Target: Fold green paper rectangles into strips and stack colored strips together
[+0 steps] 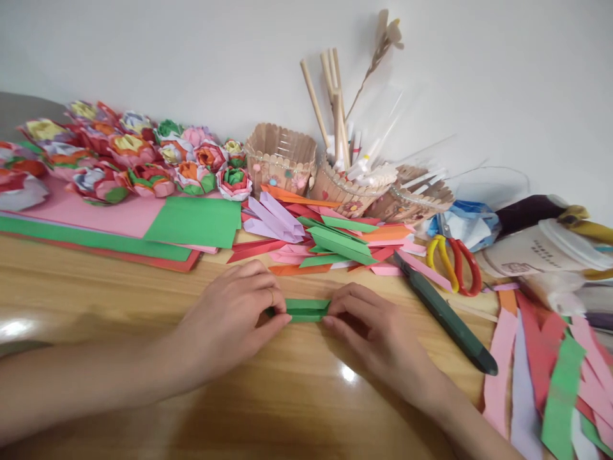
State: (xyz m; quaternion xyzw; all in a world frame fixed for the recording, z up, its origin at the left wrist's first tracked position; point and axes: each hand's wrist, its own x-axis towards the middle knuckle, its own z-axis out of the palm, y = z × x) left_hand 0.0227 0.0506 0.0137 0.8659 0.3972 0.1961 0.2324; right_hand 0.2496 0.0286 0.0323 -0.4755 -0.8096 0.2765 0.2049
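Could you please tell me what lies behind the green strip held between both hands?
Behind the green strip is a pile of folded paper pieces, with three decorated baskets beyond it. The pile's lowest pieces and the table beneath them are covered.

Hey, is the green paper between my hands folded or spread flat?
Folded: the green paper forms a narrow strip, long edges flanking a darker channel, between left hand and right hand.

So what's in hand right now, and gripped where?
A folded green paper strip: the left hand pinches its left end, the right hand its right end, each between thumb and fingers.
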